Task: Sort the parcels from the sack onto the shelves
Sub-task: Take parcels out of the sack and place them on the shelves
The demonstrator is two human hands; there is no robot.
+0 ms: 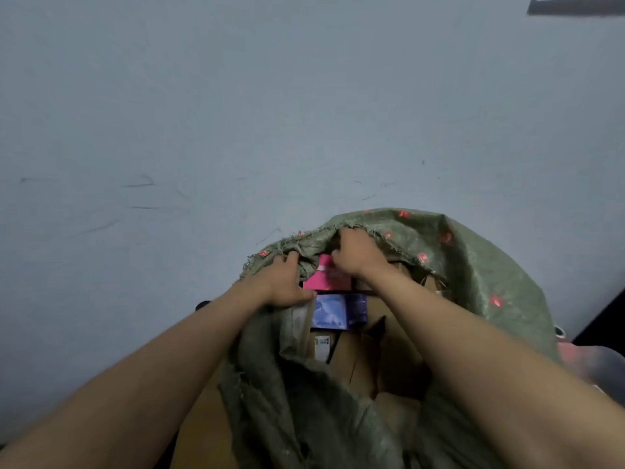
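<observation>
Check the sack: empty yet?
Not empty: the green sack holds a pink parcel, a blue parcel and brown cardboard boxes.

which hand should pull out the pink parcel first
Probably the right hand: it sits directly over the pink parcel inside the sack mouth. The left hand grips the sack's frayed rim, holding it open, so it's better left there.
</observation>
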